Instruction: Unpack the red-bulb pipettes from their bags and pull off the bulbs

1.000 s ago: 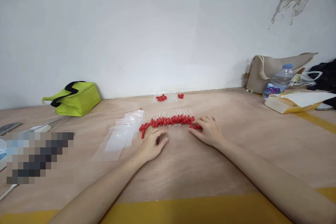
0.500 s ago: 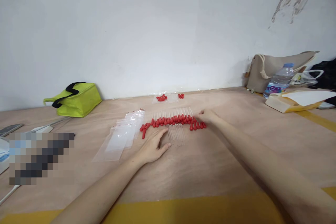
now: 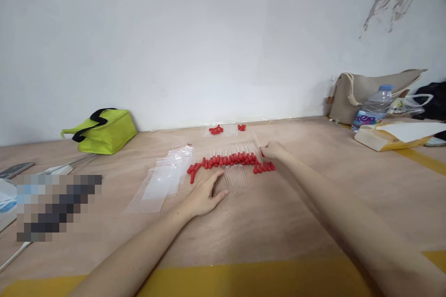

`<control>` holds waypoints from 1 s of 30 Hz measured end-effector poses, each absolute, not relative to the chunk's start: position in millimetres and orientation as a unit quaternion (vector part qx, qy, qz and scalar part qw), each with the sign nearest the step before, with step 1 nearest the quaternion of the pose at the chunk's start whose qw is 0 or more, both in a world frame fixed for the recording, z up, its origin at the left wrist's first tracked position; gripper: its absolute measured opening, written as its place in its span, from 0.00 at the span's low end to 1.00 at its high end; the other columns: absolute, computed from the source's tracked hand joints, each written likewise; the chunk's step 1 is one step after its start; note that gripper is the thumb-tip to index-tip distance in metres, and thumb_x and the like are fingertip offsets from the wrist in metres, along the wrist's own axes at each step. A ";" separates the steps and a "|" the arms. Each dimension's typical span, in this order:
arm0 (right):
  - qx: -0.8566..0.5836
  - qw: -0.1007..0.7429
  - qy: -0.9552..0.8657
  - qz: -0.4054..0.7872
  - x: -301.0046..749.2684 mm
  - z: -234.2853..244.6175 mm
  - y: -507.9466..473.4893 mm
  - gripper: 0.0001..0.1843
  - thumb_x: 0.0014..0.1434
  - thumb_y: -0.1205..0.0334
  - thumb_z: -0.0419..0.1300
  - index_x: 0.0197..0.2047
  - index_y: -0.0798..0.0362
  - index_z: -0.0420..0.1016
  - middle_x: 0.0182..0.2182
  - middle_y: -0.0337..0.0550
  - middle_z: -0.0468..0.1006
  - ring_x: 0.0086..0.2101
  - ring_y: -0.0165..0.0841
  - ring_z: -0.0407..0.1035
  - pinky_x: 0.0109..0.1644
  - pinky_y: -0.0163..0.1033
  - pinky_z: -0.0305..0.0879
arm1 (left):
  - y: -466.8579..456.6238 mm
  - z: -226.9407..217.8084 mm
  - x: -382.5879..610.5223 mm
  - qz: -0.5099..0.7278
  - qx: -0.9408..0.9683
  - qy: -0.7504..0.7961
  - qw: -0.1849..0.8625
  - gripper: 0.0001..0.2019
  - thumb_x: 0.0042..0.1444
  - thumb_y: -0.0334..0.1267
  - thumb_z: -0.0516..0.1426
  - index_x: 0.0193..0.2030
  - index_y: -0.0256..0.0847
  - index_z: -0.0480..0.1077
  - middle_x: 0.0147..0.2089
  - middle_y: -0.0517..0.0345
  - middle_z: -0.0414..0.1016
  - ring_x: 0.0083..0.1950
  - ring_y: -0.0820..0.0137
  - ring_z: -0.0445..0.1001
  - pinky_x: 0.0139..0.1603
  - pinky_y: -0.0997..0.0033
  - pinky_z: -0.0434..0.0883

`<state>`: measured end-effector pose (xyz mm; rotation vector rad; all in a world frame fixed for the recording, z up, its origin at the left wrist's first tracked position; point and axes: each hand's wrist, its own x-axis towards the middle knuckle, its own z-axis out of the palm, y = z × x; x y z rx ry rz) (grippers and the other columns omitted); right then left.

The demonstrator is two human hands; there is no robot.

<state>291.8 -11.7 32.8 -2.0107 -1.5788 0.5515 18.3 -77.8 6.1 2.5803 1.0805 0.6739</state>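
Observation:
A row of glass droppers with red rubber bulbs (image 3: 230,160) lies across the paper-covered table (image 3: 313,195). Several bare glass tubes (image 3: 235,177) lie just in front of the row. My right hand (image 3: 274,151) is at the row's right end, fingers pinched on one dropper whose glass tube (image 3: 256,139) points up and away. My left hand (image 3: 205,193) rests flat on the table with its fingers apart, holding nothing, its fingertips beside the bare tubes. A stack of clear zip bags (image 3: 163,178) lies left of that hand.
More red bulbs (image 3: 216,130) lie on plastic near the wall. A lime-green bag (image 3: 102,131) stands at the back left. At the right are a beige bag (image 3: 369,90), a water bottle (image 3: 372,107) and a paper-topped box (image 3: 393,135). A blurred patch and a phone (image 3: 16,169) are at the far left.
My right hand left the near side of the row, moved to its far right end and lifted one dropper. My left hand slid slightly back and flattened.

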 end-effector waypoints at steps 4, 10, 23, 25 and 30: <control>-0.695 0.319 -0.636 0.101 289.4 31.0 -40.5 0.08 0.55 0.62 0.51 0.36 0.54 0.68 0.34 0.44 0.75 0.36 0.34 0.67 0.39 0.36 0.59 | -75.7 2.0 18.3 0.264 0.883 0.368 0.125 0.24 0.53 0.41 0.54 0.57 0.43 0.54 0.56 0.50 0.61 0.56 0.61 0.61 0.56 0.55 0.62; -0.476 0.320 -0.802 -0.167 274.6 -0.7 -79.8 0.14 0.59 0.65 0.48 0.48 0.57 0.65 0.39 0.49 0.72 0.40 0.36 0.62 0.45 0.42 0.53 | -71.9 -4.5 20.8 0.364 0.833 0.400 0.115 0.25 0.53 0.42 0.54 0.57 0.43 0.52 0.54 0.49 0.61 0.51 0.63 0.65 0.51 0.57 0.65; -0.351 0.364 -0.832 -0.228 251.2 -11.9 -94.4 0.11 0.58 0.69 0.50 0.39 0.51 0.72 0.30 0.41 0.73 0.33 0.30 0.61 0.41 0.40 0.50 | -73.3 -1.5 37.8 0.300 0.899 0.310 -0.077 0.11 0.57 0.41 0.51 0.44 0.45 0.70 0.45 0.56 0.73 0.49 0.65 0.66 0.54 0.56 0.57; -0.352 0.363 -0.834 -0.220 251.3 -11.3 -94.9 0.10 0.58 0.68 0.51 0.40 0.51 0.72 0.30 0.41 0.73 0.33 0.30 0.61 0.41 0.40 0.50 | -72.5 -1.4 40.1 0.301 0.901 0.306 -0.065 0.10 0.58 0.40 0.50 0.42 0.44 0.71 0.40 0.57 0.75 0.46 0.66 0.67 0.51 0.59 0.59; -0.375 0.360 -0.829 -0.204 251.1 -10.2 -94.6 0.10 0.58 0.60 0.53 0.40 0.52 0.72 0.31 0.42 0.73 0.35 0.31 0.61 0.44 0.41 0.49 | -72.0 0.8 41.6 0.305 0.899 0.310 -0.056 0.10 0.59 0.39 0.50 0.39 0.42 0.71 0.37 0.58 0.76 0.42 0.68 0.68 0.48 0.62 0.60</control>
